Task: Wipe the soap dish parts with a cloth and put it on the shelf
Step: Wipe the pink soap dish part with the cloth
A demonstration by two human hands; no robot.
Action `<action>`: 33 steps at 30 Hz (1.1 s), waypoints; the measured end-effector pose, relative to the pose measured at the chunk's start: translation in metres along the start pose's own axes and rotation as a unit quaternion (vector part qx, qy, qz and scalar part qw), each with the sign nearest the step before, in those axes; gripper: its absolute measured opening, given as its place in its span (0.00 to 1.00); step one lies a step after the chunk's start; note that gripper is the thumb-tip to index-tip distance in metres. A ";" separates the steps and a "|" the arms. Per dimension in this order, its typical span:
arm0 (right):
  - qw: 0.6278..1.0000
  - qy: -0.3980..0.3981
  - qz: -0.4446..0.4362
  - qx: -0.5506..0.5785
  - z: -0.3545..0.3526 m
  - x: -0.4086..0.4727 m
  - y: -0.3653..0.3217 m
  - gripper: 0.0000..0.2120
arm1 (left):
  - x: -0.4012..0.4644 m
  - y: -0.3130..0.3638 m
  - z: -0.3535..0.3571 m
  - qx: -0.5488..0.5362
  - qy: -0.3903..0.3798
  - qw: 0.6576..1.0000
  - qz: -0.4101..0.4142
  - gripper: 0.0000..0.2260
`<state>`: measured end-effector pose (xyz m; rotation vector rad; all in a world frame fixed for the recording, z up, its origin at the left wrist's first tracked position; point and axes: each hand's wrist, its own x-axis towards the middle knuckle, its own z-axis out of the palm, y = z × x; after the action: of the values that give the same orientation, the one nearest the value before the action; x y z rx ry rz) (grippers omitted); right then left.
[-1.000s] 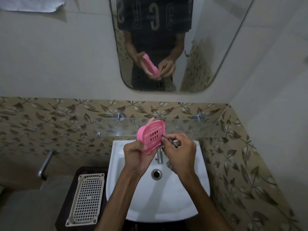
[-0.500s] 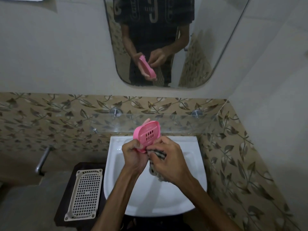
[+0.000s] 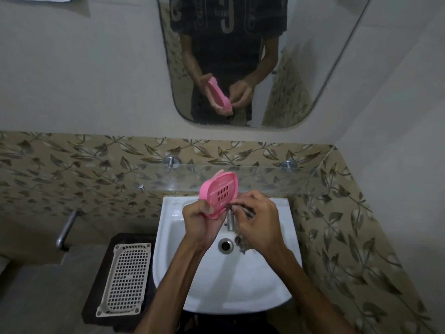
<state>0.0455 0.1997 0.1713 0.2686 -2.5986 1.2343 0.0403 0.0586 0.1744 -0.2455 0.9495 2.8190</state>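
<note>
The left hand (image 3: 201, 221) is clamping its fingers on the pink soap dish part (image 3: 220, 194) above the sink (image 3: 277, 280) while the right hand (image 3: 258, 219) is pinching the cloth (image 3: 242, 243) against it, so wiping appears underway and the glass shelf (image 3: 265, 179) is standing unused.

Pink soap dish (image 3: 220, 194), tilted upright above white sink.
Slotted face toward camera; dark checked cloth (image 3: 243, 242) bunched at lower edge.
</note>
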 end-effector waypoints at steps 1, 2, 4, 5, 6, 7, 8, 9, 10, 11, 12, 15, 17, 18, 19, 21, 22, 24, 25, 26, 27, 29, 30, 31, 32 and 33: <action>0.999 0.020 0.026 0.031 -0.002 0.001 0.000 0.10 | 0.001 0.001 0.000 -0.015 -0.001 1.000 0.002 0.48; 0.995 0.038 0.046 0.076 -0.002 0.002 -0.001 0.12 | 0.002 0.003 0.000 -0.029 -0.004 1.000 0.005 0.48; 0.980 0.060 0.074 0.173 -0.001 0.001 -0.007 0.15 | 0.004 0.004 0.001 -0.053 -0.007 0.999 0.005 0.49; 0.975 0.070 0.078 0.198 0.001 0.002 -0.010 0.14 | 0.003 0.003 0.003 -0.061 -0.004 0.998 0.002 0.50; 0.973 0.084 0.075 0.200 0.002 0.003 -0.011 0.12 | 0.003 0.003 0.005 -0.068 -0.006 0.998 0.001 0.51; 0.977 0.102 0.064 0.174 0.003 0.005 -0.010 0.11 | 0.002 0.001 0.006 -0.075 -0.011 0.997 0.002 0.50; 0.983 0.121 0.051 0.128 0.004 0.007 -0.009 0.10 | 0.002 0.000 0.008 -0.082 -0.014 0.997 0.003 0.48; 0.985 0.141 0.047 0.088 0.005 0.010 -0.007 0.10 | 0.003 -0.001 0.009 -0.087 -0.013 0.996 0.004 0.45; 0.984 0.152 0.057 0.069 0.007 0.010 -0.005 0.10 | 0.004 -0.001 0.011 -0.086 -0.010 0.996 0.006 0.44; 0.983 0.153 0.070 0.068 0.008 0.008 -0.005 0.10 | 0.005 -0.002 0.012 -0.081 -0.008 0.997 0.009 0.45; 0.985 0.144 0.067 0.069 0.012 0.004 -0.008 0.09 | 0.006 -0.001 0.012 -0.073 -0.004 0.997 0.013 0.48; 0.991 0.106 -0.032 0.069 0.021 -0.012 -0.017 0.09 | 0.009 0.000 0.011 -0.063 -0.003 0.998 0.018 0.49; 0.988 0.132 -0.038 0.064 0.019 -0.001 -0.014 0.09 | 0.009 0.000 0.012 -0.075 -0.018 0.997 0.018 0.47; 0.985 0.154 0.009 0.078 0.016 0.006 -0.011 0.09 | 0.008 0.000 0.015 -0.080 -0.030 0.996 0.019 0.47; 0.979 0.167 0.058 0.102 0.012 0.010 -0.011 0.10 | 0.008 0.000 0.017 -0.085 -0.038 0.995 0.021 0.48; 0.981 0.148 0.046 0.115 0.015 0.007 -0.016 0.10 | 0.007 0.002 0.018 -0.092 -0.030 0.995 0.026 0.50; 0.986 0.128 0.002 0.104 0.019 0.000 -0.021 0.11 | 0.007 0.002 0.018 -0.091 -0.032 0.995 0.022 0.50; 0.989 0.110 -0.061 0.079 0.023 -0.007 -0.022 0.11 | 0.007 0.002 0.017 -0.087 -0.040 0.995 0.008 0.50; 0.989 0.121 -0.037 0.074 0.021 0.000 -0.017 0.10 | 0.006 0.001 0.018 -0.094 -0.043 0.995 0.007 0.50; 0.987 0.134 0.018 0.087 0.019 0.007 -0.012 0.10 | 0.006 0.000 0.017 -0.106 -0.048 0.993 0.012 0.51; 0.983 0.136 0.065 0.100 0.018 0.010 -0.009 0.09 | 0.006 -0.001 0.017 -0.112 -0.046 0.993 0.018 0.51; 0.986 0.121 0.043 0.109 0.022 0.004 -0.013 0.09 | 0.007 0.000 0.013 -0.100 -0.018 0.995 0.023 0.46; 0.988 0.108 0.003 0.110 0.025 -0.002 -0.018 0.09 | 0.007 0.001 0.011 -0.095 -0.012 0.995 0.018 0.43; 0.988 0.105 -0.035 0.103 0.027 -0.006 -0.021 0.10 | 0.008 0.001 0.011 -0.093 -0.013 0.995 0.014 0.42; 0.986 0.119 -0.047 0.104 0.028 -0.004 -0.018 0.10 | 0.007 0.001 0.013 -0.093 -0.019 0.995 0.015 0.42; 0.984 0.141 -0.019 0.107 0.027 0.002 -0.012 0.09 | 0.006 0.001 0.015 -0.095 -0.027 0.995 0.021 0.43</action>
<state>0.0431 0.1709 0.1643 0.1679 -2.2154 1.4267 0.0328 0.0671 0.1853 -0.1734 0.6843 2.9392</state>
